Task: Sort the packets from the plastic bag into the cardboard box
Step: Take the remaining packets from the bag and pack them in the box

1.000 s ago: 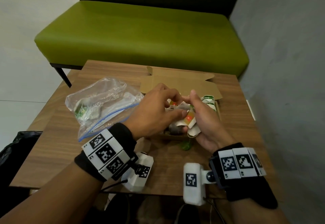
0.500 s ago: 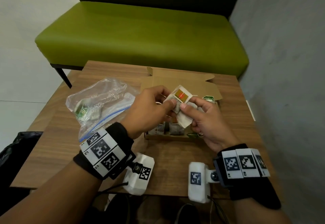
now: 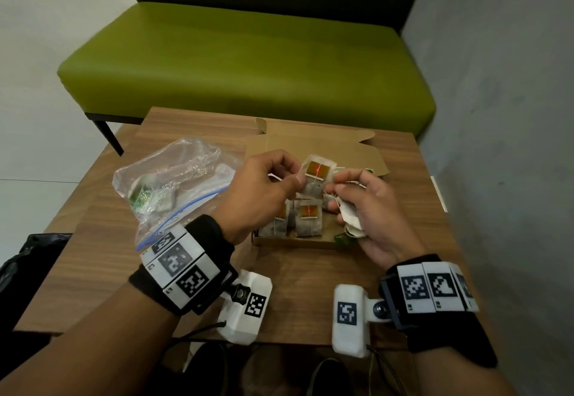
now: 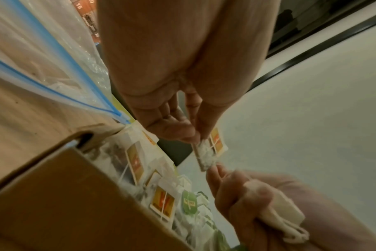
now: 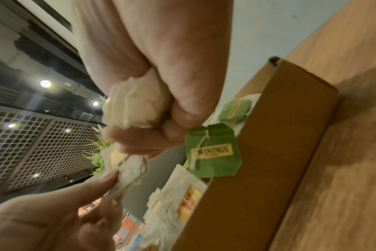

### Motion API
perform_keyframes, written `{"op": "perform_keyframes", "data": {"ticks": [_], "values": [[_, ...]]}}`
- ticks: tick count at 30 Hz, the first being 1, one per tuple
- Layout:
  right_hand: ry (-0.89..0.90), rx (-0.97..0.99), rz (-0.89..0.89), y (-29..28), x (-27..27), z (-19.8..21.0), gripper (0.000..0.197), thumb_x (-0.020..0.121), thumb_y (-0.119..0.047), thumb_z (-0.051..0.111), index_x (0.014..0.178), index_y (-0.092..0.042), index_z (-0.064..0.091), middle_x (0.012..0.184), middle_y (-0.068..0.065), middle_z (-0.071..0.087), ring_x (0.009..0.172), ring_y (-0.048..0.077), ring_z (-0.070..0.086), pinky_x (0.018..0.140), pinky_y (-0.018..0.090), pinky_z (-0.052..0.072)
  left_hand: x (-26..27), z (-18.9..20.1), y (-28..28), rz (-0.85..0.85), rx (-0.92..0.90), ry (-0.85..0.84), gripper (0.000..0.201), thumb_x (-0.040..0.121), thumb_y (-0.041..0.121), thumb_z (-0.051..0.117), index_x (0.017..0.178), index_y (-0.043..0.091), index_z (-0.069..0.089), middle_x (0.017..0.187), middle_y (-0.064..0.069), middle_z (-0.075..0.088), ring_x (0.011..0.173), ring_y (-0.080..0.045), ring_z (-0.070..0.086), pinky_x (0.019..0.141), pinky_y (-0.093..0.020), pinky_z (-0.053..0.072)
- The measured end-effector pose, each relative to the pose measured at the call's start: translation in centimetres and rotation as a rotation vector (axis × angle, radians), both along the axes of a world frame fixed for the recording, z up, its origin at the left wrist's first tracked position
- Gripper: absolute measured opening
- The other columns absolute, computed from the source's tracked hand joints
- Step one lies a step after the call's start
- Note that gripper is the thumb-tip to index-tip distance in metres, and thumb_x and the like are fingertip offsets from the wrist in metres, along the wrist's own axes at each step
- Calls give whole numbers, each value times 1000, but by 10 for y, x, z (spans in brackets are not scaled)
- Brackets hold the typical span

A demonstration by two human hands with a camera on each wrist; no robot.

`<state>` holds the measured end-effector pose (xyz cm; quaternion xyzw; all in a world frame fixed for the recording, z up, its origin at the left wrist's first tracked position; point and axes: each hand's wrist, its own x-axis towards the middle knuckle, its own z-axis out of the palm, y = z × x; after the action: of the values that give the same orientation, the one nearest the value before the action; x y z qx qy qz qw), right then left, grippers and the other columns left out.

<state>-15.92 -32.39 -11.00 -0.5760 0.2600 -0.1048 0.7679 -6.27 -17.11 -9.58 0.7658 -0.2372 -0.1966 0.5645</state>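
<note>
Over the open cardboard box [image 3: 298, 242] [image 4: 54, 195] [image 5: 268, 161], my left hand [image 3: 264, 190] [image 4: 182, 132] pinches a tea bag with an orange-red tag [image 3: 316, 175] [image 4: 206, 152]. My right hand [image 3: 366, 209] [image 5: 152, 118] grips a bundle of white tea bags [image 3: 351, 218] [image 4: 275, 217] [image 5: 133, 105], and its fingertips touch the lower edge of that same tea bag. A green tag [image 5: 213, 151] dangles from the bundle. Several orange-tagged tea bags [image 3: 307, 218] stand in the box. The clear plastic bag [image 3: 174, 178] [image 4: 43, 68] lies left of the box with a few packets inside.
The box and bag sit on a small wooden table [image 3: 198, 265]. A green bench [image 3: 248, 63] stands behind it, a grey wall [image 3: 503, 116] to the right. A black bag [image 3: 28, 259] lies at the table's left.
Both hands rose out of the box. The left hand pulled an orange-tagged tea bag up and away from the bundle in the right hand, uncovering the bags standing in the box.
</note>
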Motion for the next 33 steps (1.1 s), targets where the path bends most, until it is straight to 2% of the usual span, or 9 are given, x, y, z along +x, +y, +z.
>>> {"op": "perform_keyframes", "data": {"ticks": [3, 6, 10, 14, 18, 24, 28, 30, 33], "values": [[-6, -101, 44, 4, 0, -3, 15, 93, -17, 69, 108, -19, 70, 107, 9, 75, 98, 24, 73, 77, 45, 61, 0, -4, -1, -4, 7, 18, 9, 93, 19, 66, 85, 19, 64, 81, -4, 68, 72, -15, 69, 65, -39, 57], [15, -413, 66, 10, 2, -6, 8, 90, -22, 74, 96, -27, 74, 101, -3, 75, 99, 11, 70, 92, 46, 58, 0, -5, -1, -9, -5, 49, 7, 94, 15, 65, 87, 15, 63, 79, -3, 65, 71, -15, 71, 63, -32, 57], [6, -537, 115, 14, 3, -3, 9, 92, -18, 71, 88, -25, 75, 88, -7, 75, 91, 10, 71, 88, 41, 58, 3, -6, -1, -5, 82, -79, 6, 90, 26, 69, 94, 24, 65, 85, 5, 69, 75, -15, 70, 63, -36, 58], [45, -600, 175, 9, 1, -2, 9, 92, -24, 72, 98, -24, 78, 98, -8, 77, 101, 11, 70, 94, 47, 56, 5, 2, 3, -75, 96, -184, 11, 89, 28, 71, 100, 26, 69, 89, 6, 69, 75, -12, 66, 64, -36, 58], [97, -619, 206, 4, -4, -3, 9, 91, -25, 73, 96, -23, 80, 96, -9, 77, 100, 9, 70, 97, 46, 54, 3, 10, 6, -165, 94, -98, 10, 90, 24, 67, 99, 26, 70, 93, 5, 70, 81, -16, 67, 70, -38, 58], [192, -672, 239, -4, -9, -4, 28, 82, -39, 81, 105, -24, 77, 105, -8, 74, 106, 9, 67, 96, 42, 55, 1, -2, 0, -166, 236, -284, 13, 91, 33, 68, 88, 21, 71, 72, 8, 66, 64, -8, 59, 59, -25, 45], [398, -884, 306, -5, -11, 7, 46, 79, -44, 82, 119, -25, 70, 112, -7, 71, 105, 7, 62, 77, 23, 47, 2, -5, 0, -261, 463, -379, 10, 90, 30, 70, 95, 21, 73, 77, 12, 64, 71, -4, 58, 62, -21, 42], [503, -936, 389, 1, -10, 11, 55, 79, -45, 81, 127, -24, 66, 122, -5, 66, 107, 9, 57, 78, 26, 44, 0, -5, -1, -274, 519, -403, 13, 90, 30, 69, 100, 22, 73, 85, 8, 67, 78, -7, 59, 65, -20, 45], [595, -986, 478, 11, -5, 9, 47, 80, -47, 80, 118, -22, 69, 112, -6, 65, 98, 9, 57, 82, 30, 49, -6, -3, -4, -288, 584, -449, 8, 91, 30, 68, 96, 26, 72, 81, 11, 62, 68, 0, 52, 51, -8, 31]]}}
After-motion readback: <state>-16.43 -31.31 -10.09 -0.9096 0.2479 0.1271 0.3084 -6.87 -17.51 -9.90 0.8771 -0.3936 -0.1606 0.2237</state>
